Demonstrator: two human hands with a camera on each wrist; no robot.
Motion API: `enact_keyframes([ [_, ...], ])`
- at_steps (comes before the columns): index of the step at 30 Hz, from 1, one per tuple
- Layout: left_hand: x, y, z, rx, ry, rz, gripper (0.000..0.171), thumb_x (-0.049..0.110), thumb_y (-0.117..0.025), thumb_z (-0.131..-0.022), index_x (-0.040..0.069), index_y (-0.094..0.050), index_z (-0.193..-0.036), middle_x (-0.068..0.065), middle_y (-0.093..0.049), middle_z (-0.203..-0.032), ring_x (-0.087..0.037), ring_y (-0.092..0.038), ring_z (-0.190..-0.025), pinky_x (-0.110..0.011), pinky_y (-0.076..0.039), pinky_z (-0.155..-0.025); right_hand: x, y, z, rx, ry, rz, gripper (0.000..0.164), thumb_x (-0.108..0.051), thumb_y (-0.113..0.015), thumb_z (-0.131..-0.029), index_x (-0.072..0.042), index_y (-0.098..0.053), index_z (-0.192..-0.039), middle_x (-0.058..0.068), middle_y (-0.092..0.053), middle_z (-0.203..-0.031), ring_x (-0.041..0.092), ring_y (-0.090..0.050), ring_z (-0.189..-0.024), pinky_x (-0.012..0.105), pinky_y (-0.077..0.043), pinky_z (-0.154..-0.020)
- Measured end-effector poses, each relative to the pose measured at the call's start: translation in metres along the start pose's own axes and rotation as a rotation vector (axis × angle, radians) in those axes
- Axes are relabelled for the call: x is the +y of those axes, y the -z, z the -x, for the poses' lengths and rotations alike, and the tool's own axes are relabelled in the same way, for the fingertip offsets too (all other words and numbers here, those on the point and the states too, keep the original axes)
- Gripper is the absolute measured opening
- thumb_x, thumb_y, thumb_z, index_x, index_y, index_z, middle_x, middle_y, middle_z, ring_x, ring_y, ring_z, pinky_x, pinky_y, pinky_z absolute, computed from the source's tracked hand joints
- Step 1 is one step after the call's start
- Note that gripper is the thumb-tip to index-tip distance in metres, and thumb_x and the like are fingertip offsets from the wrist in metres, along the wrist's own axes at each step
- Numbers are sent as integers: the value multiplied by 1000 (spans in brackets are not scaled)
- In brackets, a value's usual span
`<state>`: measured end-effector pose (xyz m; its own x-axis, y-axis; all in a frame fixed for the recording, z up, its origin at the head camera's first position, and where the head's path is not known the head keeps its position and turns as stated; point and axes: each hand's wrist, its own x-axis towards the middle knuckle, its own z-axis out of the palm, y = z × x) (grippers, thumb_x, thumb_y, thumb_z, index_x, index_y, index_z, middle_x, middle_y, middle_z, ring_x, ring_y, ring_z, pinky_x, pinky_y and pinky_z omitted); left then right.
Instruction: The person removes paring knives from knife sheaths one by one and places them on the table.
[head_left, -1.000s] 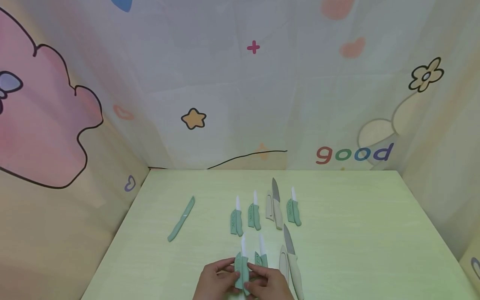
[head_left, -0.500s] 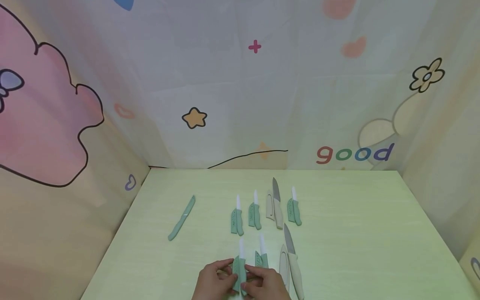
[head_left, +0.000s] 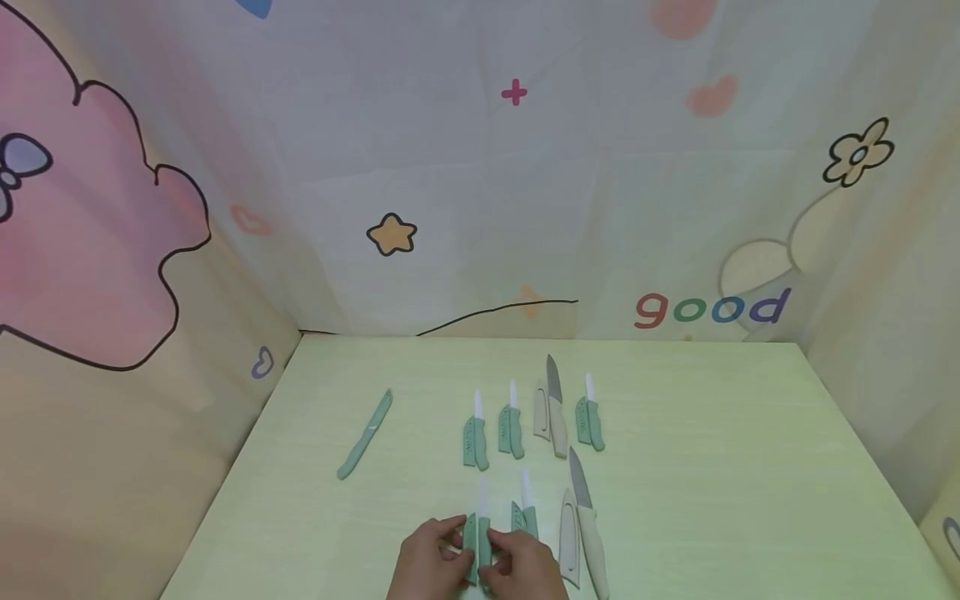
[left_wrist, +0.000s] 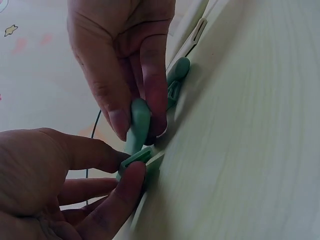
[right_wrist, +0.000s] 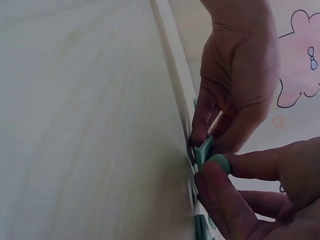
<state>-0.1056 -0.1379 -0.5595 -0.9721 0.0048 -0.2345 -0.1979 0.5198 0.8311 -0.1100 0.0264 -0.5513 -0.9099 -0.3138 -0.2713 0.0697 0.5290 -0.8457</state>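
Note:
Near the front of the table my left hand (head_left: 431,560) pinches a green knife sheath (head_left: 469,540) between thumb and fingers. Beside it, my right hand (head_left: 527,568) pinches the green handle of a paring knife (head_left: 483,533), whose white blade points away from me. Sheath and knife lie side by side, low at the tabletop. The left wrist view shows the handle (left_wrist: 140,125) between right thumb and fingers, with the sheath (left_wrist: 136,159) in the left fingertips. In the right wrist view the sheath (right_wrist: 204,149) shows close to the handle end (right_wrist: 221,162).
Just right stands another green paring knife (head_left: 529,518) with its sheath, then a large beige-handled knife (head_left: 591,533) beside its beige sheath (head_left: 569,542). Farther back lie several knives with sheaths, including another beige one (head_left: 557,421). A sheathed green knife (head_left: 365,435) lies at left.
Both hands have lowered the green knife and sheath slightly toward me and the tabletop. A narrow gap now shows between sheath and handle. The other knives keep their places.

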Motion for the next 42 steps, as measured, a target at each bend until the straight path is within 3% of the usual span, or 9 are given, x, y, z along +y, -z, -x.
enact_keyframes([
  [6,0,-1,-1,26,-19,-105,43,6,-76,-74,-1,-66,-116,0,-56,-80,-6,-59,-65,-21,-55,-54,-4,-5,-1,19,83,154,45,-13,-73,-78,8,-64,-117,5,-60,-89,8,-53,-65,28,-50,-57],
  [12,2,-1,0,35,-46,-191,43,9,-78,-74,0,-66,-116,1,-55,-80,-4,-56,-64,-23,-53,-55,-8,-8,-2,24,79,254,44,-15,-73,-81,8,-64,-117,2,-55,-89,10,-47,-67,27,-45,-55],
  [21,5,-3,1,35,-37,-336,43,14,-76,-78,0,-66,-117,3,-51,-82,-7,-45,-62,-24,-41,-52,-10,-11,0,60,103,296,44,-12,-74,-80,11,-63,-116,3,-51,-88,9,-44,-65,25,-44,-53],
  [29,7,-1,1,-14,-11,-310,45,14,-75,-80,-3,-63,-121,0,-48,-85,-9,-44,-64,-24,-42,-54,-10,-11,-1,28,71,301,44,-12,-72,-83,12,-61,-118,5,-49,-91,10,-43,-64,26,-44,-53],
  [42,8,-4,0,-33,17,-257,46,10,-73,-83,-5,-60,-124,-2,-48,-90,-9,-47,-66,-22,-44,-54,-8,-12,2,58,105,350,43,-12,-71,-83,11,-61,-119,8,-50,-95,10,-45,-67,26,-46,-53],
])
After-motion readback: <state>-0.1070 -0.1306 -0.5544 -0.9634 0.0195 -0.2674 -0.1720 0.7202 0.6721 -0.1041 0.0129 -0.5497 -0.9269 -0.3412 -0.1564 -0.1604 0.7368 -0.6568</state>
